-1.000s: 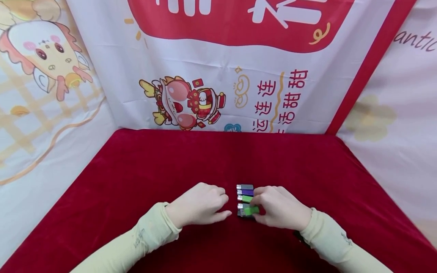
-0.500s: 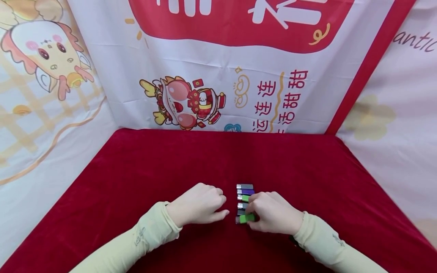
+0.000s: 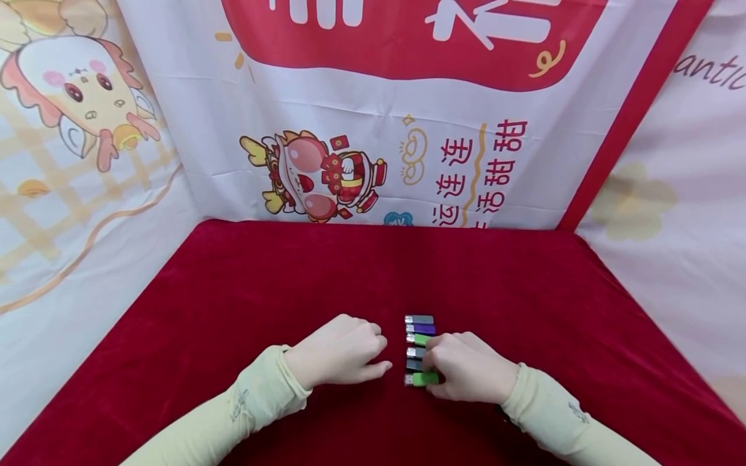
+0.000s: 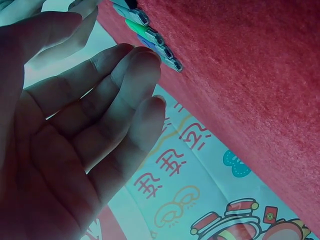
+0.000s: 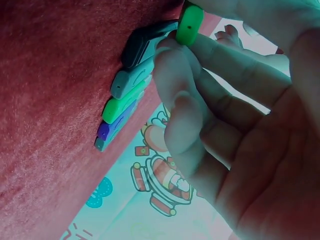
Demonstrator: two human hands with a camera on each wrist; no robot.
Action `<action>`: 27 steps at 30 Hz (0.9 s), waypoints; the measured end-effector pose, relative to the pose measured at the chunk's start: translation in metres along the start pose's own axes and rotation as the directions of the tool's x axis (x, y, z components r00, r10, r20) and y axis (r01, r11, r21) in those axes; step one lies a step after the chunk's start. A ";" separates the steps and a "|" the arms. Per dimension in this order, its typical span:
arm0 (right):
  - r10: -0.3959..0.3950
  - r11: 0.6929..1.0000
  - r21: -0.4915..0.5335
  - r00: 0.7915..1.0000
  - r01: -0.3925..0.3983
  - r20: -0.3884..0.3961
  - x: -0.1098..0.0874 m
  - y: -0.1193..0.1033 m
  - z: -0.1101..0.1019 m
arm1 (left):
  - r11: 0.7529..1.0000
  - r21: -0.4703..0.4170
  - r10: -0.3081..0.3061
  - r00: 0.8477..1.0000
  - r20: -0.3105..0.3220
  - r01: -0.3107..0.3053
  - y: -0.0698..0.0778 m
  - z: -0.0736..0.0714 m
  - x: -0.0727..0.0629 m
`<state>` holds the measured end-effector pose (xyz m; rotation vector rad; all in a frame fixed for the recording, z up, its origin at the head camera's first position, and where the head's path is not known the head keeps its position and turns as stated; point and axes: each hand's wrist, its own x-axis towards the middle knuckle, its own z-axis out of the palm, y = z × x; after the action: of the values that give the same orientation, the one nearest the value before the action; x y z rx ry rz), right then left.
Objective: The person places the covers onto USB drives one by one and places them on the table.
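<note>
My right hand (image 3: 472, 367) pinches a green USB flash drive (image 3: 421, 379) between thumb and fingertips, close over the red cloth at the near end of a row. In the right wrist view its rounded green end (image 5: 190, 25) shows. The row runs away from me: a black drive (image 5: 137, 47), a grey drive (image 5: 129, 80), a second green drive (image 5: 120, 106), a purple drive (image 5: 112, 124) and a far grey drive (image 3: 421, 320). Their metal plugs point left. Left of the row, my left hand (image 3: 340, 349) holds nothing, its fingers loosely bent.
Red velvet cloth (image 3: 291, 272) covers the table. A white printed banner (image 3: 373, 142) stands along the back edge, with printed cloth walls (image 3: 87, 194) at the left and right. Pale yellow sleeves (image 3: 262, 388) cover both forearms.
My right hand has brought the green drive from over the black one toward me and set it in line at the row's near end. The left hand has barely moved.
</note>
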<state>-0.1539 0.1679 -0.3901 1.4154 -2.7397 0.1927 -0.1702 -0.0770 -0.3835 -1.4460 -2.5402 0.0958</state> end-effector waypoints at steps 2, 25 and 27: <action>0.002 1.000 -0.003 1.000 -0.002 0.006 0.000 0.000 0.000 | 1.000 0.006 0.004 1.000 -0.007 -0.004 0.000 0.000 0.000; -0.024 0.997 -0.069 1.000 0.023 -0.003 -0.002 0.000 0.000 | 1.000 0.023 0.019 1.000 -0.024 -0.018 0.004 -0.002 0.000; -0.022 0.998 -0.051 1.000 0.022 0.001 -0.002 0.000 -0.002 | 1.000 0.013 0.013 1.000 -0.010 -0.013 0.004 -0.002 -0.001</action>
<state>-0.1533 0.1698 -0.3885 1.4320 -2.7078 0.1213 -0.1660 -0.0760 -0.3826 -1.4550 -2.5177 0.1062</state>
